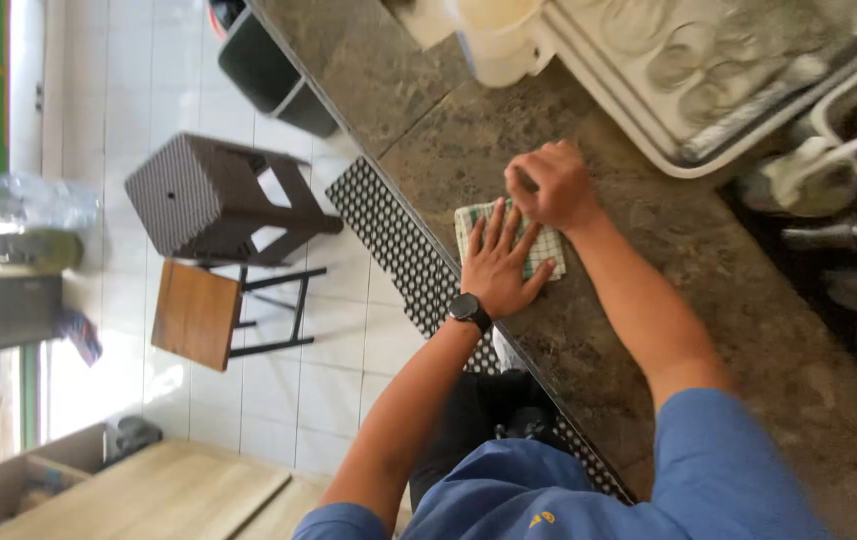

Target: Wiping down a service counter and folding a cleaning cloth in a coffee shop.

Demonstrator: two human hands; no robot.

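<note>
Lying flat near the front edge of the dark mottled stone counter (pixel 649 300), a small folded green-and-white checked cloth (pixel 549 247) is pinned there by both hands. The left hand (pixel 501 262) is spread open, palm down, fingers splayed across the cloth; a black round wristwatch (pixel 469 309) is worn on that wrist. The right hand (pixel 549 183) is curled closed at the cloth's far edge, apparently pinching it; exact grip cannot be told, fingertips are hidden under the knuckles. Both hands touch, left fingertips against the right hand. Blue short sleeves (pixel 719 460) are seen on both arms.

Beyond the hands, a white plastic tray (pixel 649 120) with clear upturned glasses (pixel 694 70) is set on the counter, and a pale plastic jug (pixel 499 40) stands just beside it. A black-and-white dotted panel (pixel 389 230) runs along the counter's front face.

On the white tiled floor (pixel 149 60) below, a dark brown woven-pattern plastic stool (pixel 199 195) is placed next to a wooden-seat stool with black metal legs (pixel 199 312). A light wooden tabletop (pixel 149 495) is seen at the lower left, well apart from the counter.
</note>
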